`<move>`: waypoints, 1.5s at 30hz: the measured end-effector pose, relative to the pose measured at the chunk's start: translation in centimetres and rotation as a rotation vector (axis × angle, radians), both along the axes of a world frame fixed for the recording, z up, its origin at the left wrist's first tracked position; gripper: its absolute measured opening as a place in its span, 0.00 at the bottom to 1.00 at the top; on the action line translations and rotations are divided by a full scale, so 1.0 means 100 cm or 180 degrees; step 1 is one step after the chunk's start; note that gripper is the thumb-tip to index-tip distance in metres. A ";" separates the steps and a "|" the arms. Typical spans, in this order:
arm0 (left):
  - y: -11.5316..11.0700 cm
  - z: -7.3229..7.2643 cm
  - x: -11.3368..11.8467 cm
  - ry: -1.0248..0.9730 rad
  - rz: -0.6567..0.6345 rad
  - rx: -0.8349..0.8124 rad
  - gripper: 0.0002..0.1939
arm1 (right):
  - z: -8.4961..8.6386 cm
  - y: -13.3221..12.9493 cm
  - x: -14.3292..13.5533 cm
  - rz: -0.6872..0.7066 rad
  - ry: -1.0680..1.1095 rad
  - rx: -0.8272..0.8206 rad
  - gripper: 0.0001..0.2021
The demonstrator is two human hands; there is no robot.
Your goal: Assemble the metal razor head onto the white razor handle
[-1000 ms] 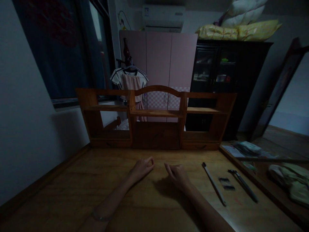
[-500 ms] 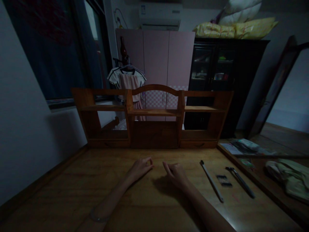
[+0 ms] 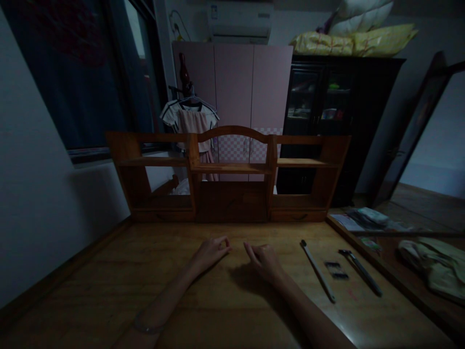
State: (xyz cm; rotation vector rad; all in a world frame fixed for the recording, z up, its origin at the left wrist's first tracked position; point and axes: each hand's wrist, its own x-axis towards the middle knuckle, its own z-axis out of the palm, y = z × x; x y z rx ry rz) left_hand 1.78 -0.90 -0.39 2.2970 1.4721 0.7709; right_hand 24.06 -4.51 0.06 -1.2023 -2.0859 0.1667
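Observation:
My left hand [image 3: 210, 253] rests on the wooden tabletop, its thumb and index finger bent round until the tips meet. Across a small gap, my right hand [image 3: 266, 261] lies with curled fingers and the thumb pointing toward the left hand. Whether either hand holds anything small is hidden in the dim light. To the right of my right hand lies a toothbrush [image 3: 318, 272] with a pale handle and dark head. Beyond it are a small clear pack with two dark strips [image 3: 336, 270] and a razor [image 3: 363, 276] with a dark grey handle. Neither hand touches these.
A wooden shelf unit [image 3: 232, 168] stands along the table's far edge. The table has a raised right rim [image 3: 392, 281], past which lie a pale cloth bag [image 3: 436, 266] and papers [image 3: 347, 222]. A white wall [image 3: 32, 194] borders the left side.

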 end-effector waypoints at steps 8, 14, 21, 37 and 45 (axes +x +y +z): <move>0.001 -0.001 -0.001 0.0036 0.0008 -0.0004 0.17 | 0.000 0.000 0.000 0.0004 -0.0051 -0.0066 0.30; 0.000 0.000 -0.001 -0.0016 -0.0068 0.0011 0.16 | 0.001 -0.001 0.000 0.0064 -0.0027 -0.0099 0.30; 0.001 -0.002 -0.001 -0.0035 -0.0066 -0.0013 0.16 | 0.000 0.001 0.000 0.0061 -0.0011 -0.0092 0.29; 0.001 -0.004 0.001 0.0020 -0.0040 0.0010 0.16 | -0.003 0.002 0.000 0.0052 0.0015 -0.0064 0.28; 0.001 0.000 -0.001 -0.0218 -0.0098 -0.0040 0.25 | 0.020 0.006 0.005 -0.0410 0.0363 0.0633 0.13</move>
